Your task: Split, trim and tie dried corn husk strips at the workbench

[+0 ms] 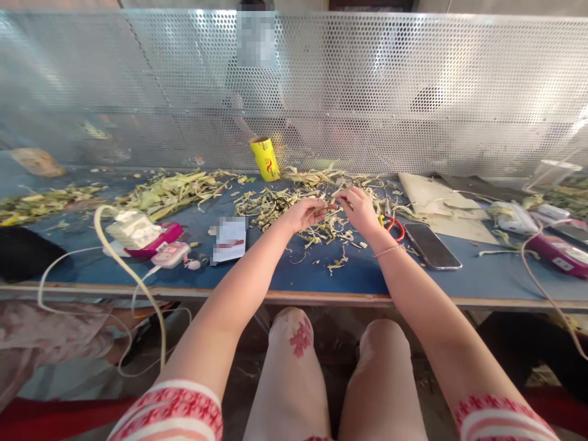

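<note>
Both hands meet over a loose spread of dried, pale green plant pieces (261, 205) on the blue table (275, 269). My left hand (309, 214) has its fingers curled around a thin piece of plant. Opposite it, my right hand (356, 207) pinches at the same spot; what lies between its fingertips is too small to make out. Scissors with red-orange handles (397, 229) lie just right of my right wrist. More small scraps are scattered under and in front of the hands.
A yellow tube (265, 160) stands by the perforated metal screen (303, 79). Two phones (232, 240) (432, 246) flank my forearms. Cardboard (441, 202) lies right; a magenta device (560, 254) and cables are at far right. Left are chargers (169, 254), a looping cable and another leaf pile (177, 190).
</note>
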Demonstrator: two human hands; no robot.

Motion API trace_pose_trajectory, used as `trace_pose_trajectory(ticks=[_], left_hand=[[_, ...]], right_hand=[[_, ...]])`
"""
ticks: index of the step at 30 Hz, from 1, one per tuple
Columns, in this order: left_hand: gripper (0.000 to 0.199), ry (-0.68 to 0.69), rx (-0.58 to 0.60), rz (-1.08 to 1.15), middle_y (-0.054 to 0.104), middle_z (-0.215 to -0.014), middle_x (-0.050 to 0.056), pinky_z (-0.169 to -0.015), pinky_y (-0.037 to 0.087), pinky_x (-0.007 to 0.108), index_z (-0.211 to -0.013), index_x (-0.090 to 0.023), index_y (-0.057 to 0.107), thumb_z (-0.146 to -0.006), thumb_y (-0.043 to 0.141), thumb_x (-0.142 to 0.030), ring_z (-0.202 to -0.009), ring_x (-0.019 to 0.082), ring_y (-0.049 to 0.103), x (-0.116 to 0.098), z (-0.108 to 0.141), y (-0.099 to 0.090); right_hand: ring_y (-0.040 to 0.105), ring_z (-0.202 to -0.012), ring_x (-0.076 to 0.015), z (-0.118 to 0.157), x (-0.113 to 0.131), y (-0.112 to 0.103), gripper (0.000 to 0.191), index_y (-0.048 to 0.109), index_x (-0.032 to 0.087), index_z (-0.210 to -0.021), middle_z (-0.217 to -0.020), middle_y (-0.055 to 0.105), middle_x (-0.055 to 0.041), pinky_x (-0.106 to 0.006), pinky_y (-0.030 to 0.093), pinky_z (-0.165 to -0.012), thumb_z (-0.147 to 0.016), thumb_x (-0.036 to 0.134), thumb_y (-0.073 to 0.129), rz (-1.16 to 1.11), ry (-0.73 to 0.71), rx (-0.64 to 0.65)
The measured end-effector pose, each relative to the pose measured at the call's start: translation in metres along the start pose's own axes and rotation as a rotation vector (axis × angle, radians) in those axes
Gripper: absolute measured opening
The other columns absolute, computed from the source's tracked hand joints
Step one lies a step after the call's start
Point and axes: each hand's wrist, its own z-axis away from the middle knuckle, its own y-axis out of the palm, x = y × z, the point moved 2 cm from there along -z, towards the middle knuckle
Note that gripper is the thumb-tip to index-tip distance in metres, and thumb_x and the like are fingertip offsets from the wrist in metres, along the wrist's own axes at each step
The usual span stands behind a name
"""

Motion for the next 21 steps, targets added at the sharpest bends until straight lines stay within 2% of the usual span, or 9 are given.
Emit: trace_pose_trajectory(ticks=[3,7,15,21], left_hand=[[0.009,-0.04,-0.025,-0.047,0.072,-0.081,0.011,-0.064,0.054,0.017,-0.081,-0.009,0.061,-0.082,0.052,-0.008,-0.056,0.006,0.061,0.004,-0.003,-0.001],[0.008,-0.061,-0.02,-0.086,0.072,-0.078,0.01,-0.068,0.055,0.02,-0.079,-0.011,0.06,-0.083,0.053,-0.009,-0.059,0.008,0.064,0.007,-0.005,0.0],[0.009,-0.083,0.087,-0.176,0.072,-0.075,0.01,-0.074,0.055,0.025,-0.076,-0.01,0.058,-0.082,0.053,-0.006,-0.064,0.01,0.067,0.009,0.001,0.007],[0.006,-0.042,0.101,-0.164,0.073,-0.078,0.01,-0.077,0.055,0.028,-0.079,-0.011,0.057,-0.08,0.055,-0.005,-0.07,0.013,0.07,0.009,0.001,0.007]], right_hand=[[0.058,-0.089,-0.0207,0.0,0.005,0.0,0.017,0.061,0.022,-0.087,-0.088,0.064,-0.0076,-0.036,0.046,-0.083,-0.093,0.025,0.045,-0.004,-0.02,0.039],[0.058,-0.09,-0.0211,-0.001,0.007,0.0,0.019,0.061,0.023,-0.087,-0.089,0.064,-0.0079,-0.036,0.047,-0.084,-0.093,0.027,0.044,0.001,-0.025,0.047],[0.059,-0.087,-0.0198,0.0,0.006,0.001,0.017,0.062,0.021,-0.087,-0.088,0.064,-0.0075,-0.034,0.048,-0.081,-0.092,0.024,0.046,-0.029,-0.015,0.007],[0.057,-0.08,-0.0179,0.0,-0.003,0.003,0.014,0.063,0.021,-0.085,-0.085,0.063,-0.0053,-0.031,0.048,-0.073,-0.089,0.022,0.05,-0.038,0.096,-0.04]])
